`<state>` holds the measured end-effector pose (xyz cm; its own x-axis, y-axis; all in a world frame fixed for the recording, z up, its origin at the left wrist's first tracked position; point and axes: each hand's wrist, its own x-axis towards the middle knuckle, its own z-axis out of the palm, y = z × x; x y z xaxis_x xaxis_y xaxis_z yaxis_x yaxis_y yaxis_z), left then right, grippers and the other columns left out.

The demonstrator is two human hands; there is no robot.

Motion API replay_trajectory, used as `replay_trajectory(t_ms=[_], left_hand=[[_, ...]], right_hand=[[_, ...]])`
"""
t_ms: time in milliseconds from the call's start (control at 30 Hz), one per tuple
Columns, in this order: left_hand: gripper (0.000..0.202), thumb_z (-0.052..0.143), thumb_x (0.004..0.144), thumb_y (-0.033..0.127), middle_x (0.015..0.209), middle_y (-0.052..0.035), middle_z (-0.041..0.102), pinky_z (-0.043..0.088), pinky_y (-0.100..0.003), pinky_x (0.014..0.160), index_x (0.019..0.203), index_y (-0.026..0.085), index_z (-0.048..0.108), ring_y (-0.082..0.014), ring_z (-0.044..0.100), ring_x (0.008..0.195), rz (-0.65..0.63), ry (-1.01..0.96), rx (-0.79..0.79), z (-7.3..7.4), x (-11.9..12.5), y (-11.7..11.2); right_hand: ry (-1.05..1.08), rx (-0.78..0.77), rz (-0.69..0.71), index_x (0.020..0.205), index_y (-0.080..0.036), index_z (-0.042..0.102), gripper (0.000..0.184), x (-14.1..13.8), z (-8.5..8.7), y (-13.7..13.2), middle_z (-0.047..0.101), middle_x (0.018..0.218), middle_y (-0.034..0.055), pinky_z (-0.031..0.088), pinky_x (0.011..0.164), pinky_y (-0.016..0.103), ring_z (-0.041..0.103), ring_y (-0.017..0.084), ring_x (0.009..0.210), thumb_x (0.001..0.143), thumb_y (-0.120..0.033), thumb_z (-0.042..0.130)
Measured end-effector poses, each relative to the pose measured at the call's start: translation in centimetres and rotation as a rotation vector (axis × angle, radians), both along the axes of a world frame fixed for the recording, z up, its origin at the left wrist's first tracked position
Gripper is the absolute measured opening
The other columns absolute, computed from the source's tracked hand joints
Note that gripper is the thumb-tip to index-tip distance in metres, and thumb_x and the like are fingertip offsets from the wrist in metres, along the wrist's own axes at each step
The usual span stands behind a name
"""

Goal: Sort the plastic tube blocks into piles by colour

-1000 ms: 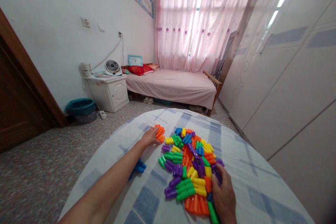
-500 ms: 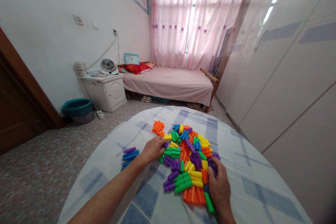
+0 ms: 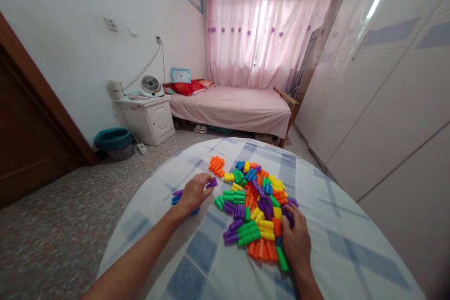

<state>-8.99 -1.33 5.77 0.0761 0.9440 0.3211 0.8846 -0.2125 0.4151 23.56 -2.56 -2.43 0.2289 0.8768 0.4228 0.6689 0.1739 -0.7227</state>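
Observation:
Between the thumb and fingers of my left hand is a purple bullet-shaped building block, held just above the table left of the pile. Below that hand, partly hidden, lie several blue blocks and a purple one. My right hand curves around a dark purple block at the right edge of the pile, its thumb and fingers against it. The pile holds joined and loose blocks: green blocks, yellow blocks, orange blocks and others. A separate orange cluster lies at the far left.
A round table with a checked cloth carries the blocks. Beyond stand a bed, a white cabinet with a fan, and a teal-lined bin. A tall wardrobe lines the right side.
My left hand has moved left, away from the pile, carrying the purple block toward the blue blocks. My right hand stays at the pile's right edge. The view has shifted slightly.

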Motion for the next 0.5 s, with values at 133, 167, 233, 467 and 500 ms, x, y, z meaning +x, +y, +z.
replay_trajectory(t_ms=[133,167,233,467,500], left_hand=[[0.035,0.056,0.073,0.017,0.104,-0.0045,0.064,0.041,-0.033,0.088,0.107,0.021,0.060,-0.0196,0.055,0.094,0.054,0.010,0.040,0.6,-4.4,-1.5],[0.035,0.055,0.073,0.017,0.104,-0.0048,0.064,0.041,-0.033,0.089,0.107,0.020,0.061,-0.0202,0.055,0.094,0.068,0.026,0.019,0.6,-5.4,-1.7],[0.035,0.055,0.072,0.017,0.103,-0.0058,0.065,0.041,-0.034,0.090,0.106,0.019,0.063,-0.0215,0.055,0.095,0.109,0.041,-0.023,0.5,-7.0,-1.9],[0.039,0.052,0.071,0.023,0.102,-0.0057,0.065,0.042,-0.034,0.091,0.108,0.017,0.063,-0.0215,0.057,0.097,0.180,-0.069,-0.039,-0.1,-8.7,-2.2],[0.040,0.052,0.071,0.024,0.103,-0.0058,0.065,0.043,-0.034,0.091,0.108,0.017,0.063,-0.0214,0.058,0.097,0.180,-0.102,-0.042,-0.3,-8.8,-2.2]], right_hand=[[-0.006,-0.012,-0.008,0.109,-0.013,0.058,0.044,-0.2,0.3,0.1,0.052,0.124,0.0128,0.033,0.102,0.040,0.046,0.025,0.118,0.082,-0.042,0.036],[-0.007,-0.012,-0.012,0.108,-0.014,0.059,0.044,-0.2,0.4,0.1,0.052,0.124,0.0128,0.033,0.102,0.040,0.046,0.025,0.118,0.082,-0.042,0.036],[-0.008,-0.006,-0.020,0.108,-0.014,0.059,0.045,-0.3,0.5,0.0,0.052,0.125,0.0127,0.033,0.102,0.041,0.046,0.025,0.118,0.082,-0.043,0.036],[-0.016,0.005,-0.023,0.108,-0.013,0.059,0.047,-0.2,0.2,0.0,0.052,0.124,0.0138,0.034,0.101,0.041,0.047,0.026,0.117,0.081,-0.045,0.036],[-0.017,0.008,-0.021,0.108,-0.014,0.059,0.047,-0.2,0.2,0.0,0.052,0.124,0.0137,0.034,0.101,0.041,0.046,0.026,0.117,0.081,-0.045,0.036]])
